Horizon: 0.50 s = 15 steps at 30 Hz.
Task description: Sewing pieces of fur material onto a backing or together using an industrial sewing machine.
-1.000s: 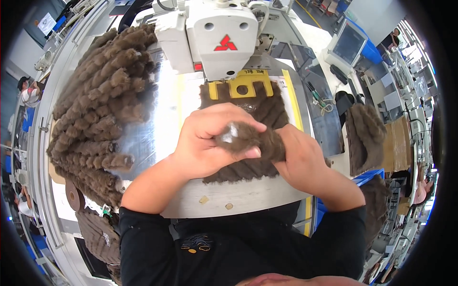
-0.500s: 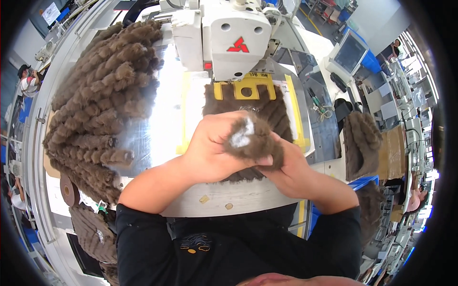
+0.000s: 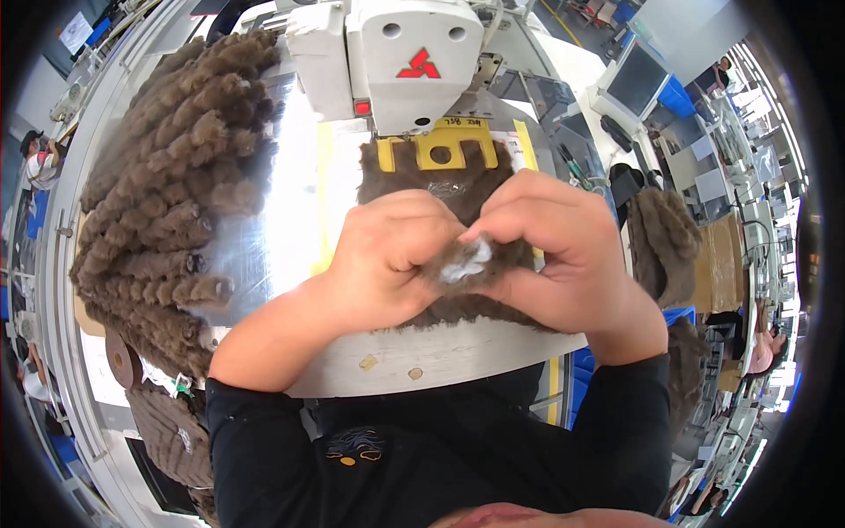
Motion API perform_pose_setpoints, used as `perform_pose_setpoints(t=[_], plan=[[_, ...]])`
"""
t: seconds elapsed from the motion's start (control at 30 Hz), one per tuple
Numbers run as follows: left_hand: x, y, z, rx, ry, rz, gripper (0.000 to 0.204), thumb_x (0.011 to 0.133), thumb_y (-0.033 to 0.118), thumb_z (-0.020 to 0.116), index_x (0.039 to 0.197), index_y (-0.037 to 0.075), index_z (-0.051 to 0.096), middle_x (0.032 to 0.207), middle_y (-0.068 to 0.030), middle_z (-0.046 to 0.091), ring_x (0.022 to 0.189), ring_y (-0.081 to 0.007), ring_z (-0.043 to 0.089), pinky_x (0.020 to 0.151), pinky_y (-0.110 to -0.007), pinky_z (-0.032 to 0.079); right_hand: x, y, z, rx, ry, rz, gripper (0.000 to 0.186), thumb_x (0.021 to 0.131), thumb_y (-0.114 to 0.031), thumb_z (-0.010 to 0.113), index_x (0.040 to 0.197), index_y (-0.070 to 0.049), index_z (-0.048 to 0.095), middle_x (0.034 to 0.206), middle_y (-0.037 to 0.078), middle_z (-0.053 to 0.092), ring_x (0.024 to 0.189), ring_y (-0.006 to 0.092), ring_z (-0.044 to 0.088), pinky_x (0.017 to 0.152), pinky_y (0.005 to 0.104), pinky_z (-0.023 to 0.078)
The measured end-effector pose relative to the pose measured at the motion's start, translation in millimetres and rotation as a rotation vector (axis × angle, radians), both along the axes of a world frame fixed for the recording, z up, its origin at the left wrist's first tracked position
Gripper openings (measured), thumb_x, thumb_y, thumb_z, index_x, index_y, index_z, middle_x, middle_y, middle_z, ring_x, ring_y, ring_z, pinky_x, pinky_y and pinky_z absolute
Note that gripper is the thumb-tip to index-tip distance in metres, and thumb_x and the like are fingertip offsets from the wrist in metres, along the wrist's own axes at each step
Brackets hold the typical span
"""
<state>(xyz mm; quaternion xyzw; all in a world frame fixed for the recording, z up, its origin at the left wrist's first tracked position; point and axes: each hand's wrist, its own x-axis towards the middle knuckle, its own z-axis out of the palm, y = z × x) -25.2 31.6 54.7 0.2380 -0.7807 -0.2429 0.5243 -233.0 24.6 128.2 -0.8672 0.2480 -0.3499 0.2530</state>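
Observation:
Between my hands is a small brown fur piece [image 3: 429, 271] with white stuffing [image 3: 466, 262] showing at its open end. My left hand [image 3: 387, 251] is closed around its left side. My right hand [image 3: 568, 246] pinches the right edge of the opening with thumb and forefinger, the fingers curved over it. Behind my hands, a flat brown fur panel [image 3: 400, 182] lies under the yellow clamp frame [image 3: 422, 141] of a white sewing machine [image 3: 418, 53]; my hands cover its middle.
Many ridged brown fur pieces [image 3: 176, 167] are heaped on the left of the table. At the right are a folded fur piece [image 3: 660, 242], a cardboard box [image 3: 717, 273], a monitor [image 3: 635, 81] and small green-handled tools [image 3: 572, 167]. A brown roll [image 3: 123, 356] sits at the lower left.
My right hand has come up from under the fur piece to its opening, where it now pinches the edge. The stuffed end has turned and dropped slightly. The whole view has shifted a little.

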Motion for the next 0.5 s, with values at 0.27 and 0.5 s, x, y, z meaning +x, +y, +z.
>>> perform_pose_setpoints(t=[0.27,0.5], plan=[[-9.3,2.9,-2.5,0.616,0.146,-0.133,0.023,0.092,0.007,0.078,0.112,0.004,0.068,0.09,-0.0051,0.071,0.082,-0.0117,0.067,0.072,-0.029,0.053,2.4,-22.8,0.7,-0.053,-0.024,-0.144,0.019,0.076,-0.006,0.085,0.087,-0.003,0.071,0.081,0.008,0.067,0.072,0.021,0.065,0.063,0.0309,0.051],[-18.4,-22.4,-39.3,0.733,0.458,-0.018,0.04,0.096,-0.001,0.067,0.134,0.0,0.057,0.092,-0.0036,0.067,0.078,-0.0058,0.057,0.069,-0.022,0.048,1.8,-88.0,-35.2,0.409,-0.189,-0.261,0.022,0.091,-0.018,0.08,0.09,0.003,0.073,0.077,0.001,0.069,0.069,0.0046,0.056,0.063,0.0257,0.046]])
